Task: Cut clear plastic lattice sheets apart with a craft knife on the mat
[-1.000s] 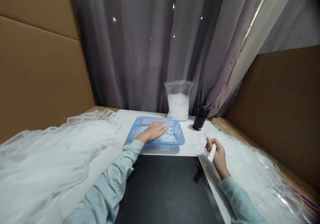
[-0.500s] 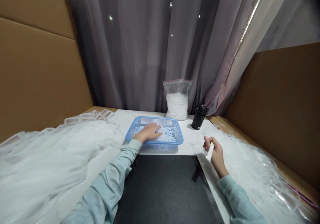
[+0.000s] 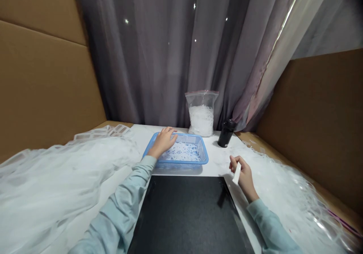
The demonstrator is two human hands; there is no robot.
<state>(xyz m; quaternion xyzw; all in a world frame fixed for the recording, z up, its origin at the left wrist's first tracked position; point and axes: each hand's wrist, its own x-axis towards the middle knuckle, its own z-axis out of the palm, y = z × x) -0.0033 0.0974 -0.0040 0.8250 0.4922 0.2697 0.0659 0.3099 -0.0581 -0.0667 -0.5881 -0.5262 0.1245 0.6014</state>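
Hidden by left hand (image 3: 163, 142): part of blue mesh basket (image 3: 184, 163) and white loops (image 3: 184, 152) inside. Hidden in right hand (image 3: 244, 175): upper end of white stick (image 3: 236, 174). Cut off at bottom: black board (image 3: 187, 216), both sleeves (image 3: 113, 208). Too small to read: pale marking (image 3: 226, 145) on black bottle (image 3: 226, 133). Too blurred to identify: purple strip (image 3: 343, 222) rightward.

We see a grey, star-dotted fabric curtain (image 3: 159, 68) at twelve o'clock, flat brown cardboard panels (image 3: 45, 83) at ten and two, a black cylindrical container (image 3: 226, 135) at one.
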